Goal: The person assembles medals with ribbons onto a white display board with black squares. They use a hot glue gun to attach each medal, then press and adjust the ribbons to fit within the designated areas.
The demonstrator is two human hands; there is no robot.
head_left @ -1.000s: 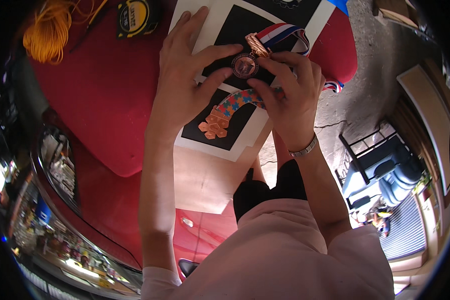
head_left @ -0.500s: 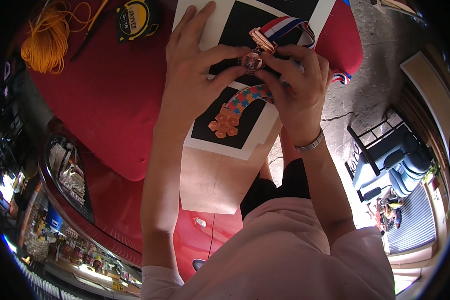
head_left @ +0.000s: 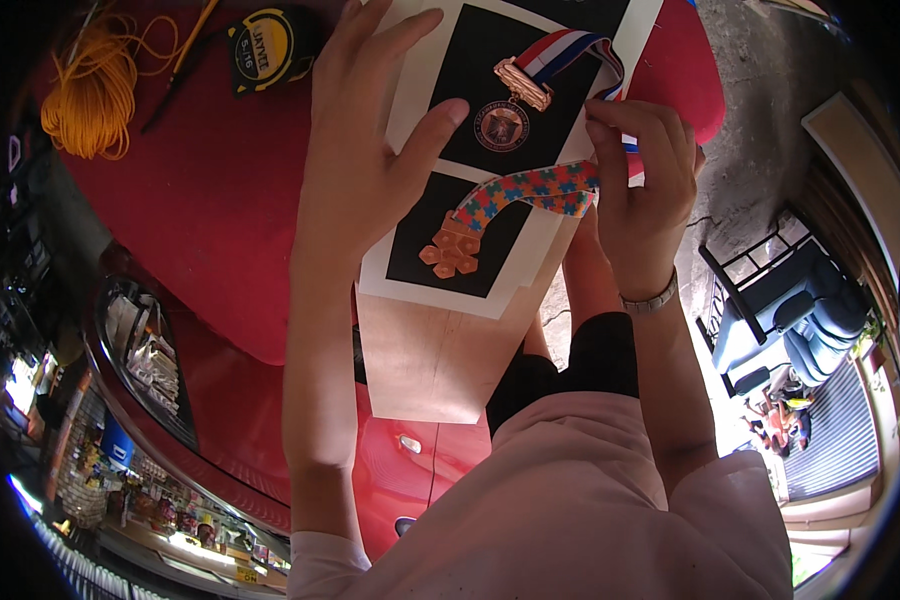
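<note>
Head view, left hand (head_left: 358,155) cropped, right hand (head_left: 656,195) partly hiding striped ribbon (head_left: 556,54)

The bench (head_left: 200,220) has a plain red top with a rounded corner. At its far left lies a loose bundle of orange cord (head_left: 85,100), then a thin stick (head_left: 195,35), orange at one end, and a yellow and black tape measure (head_left: 268,50). A tan board (head_left: 425,360) juts past the bench's near edge, carrying a white sheet (head_left: 532,248) with black panels, on which lie a round medal (head_left: 502,127) and a flower-shaped medal (head_left: 452,252).
</note>
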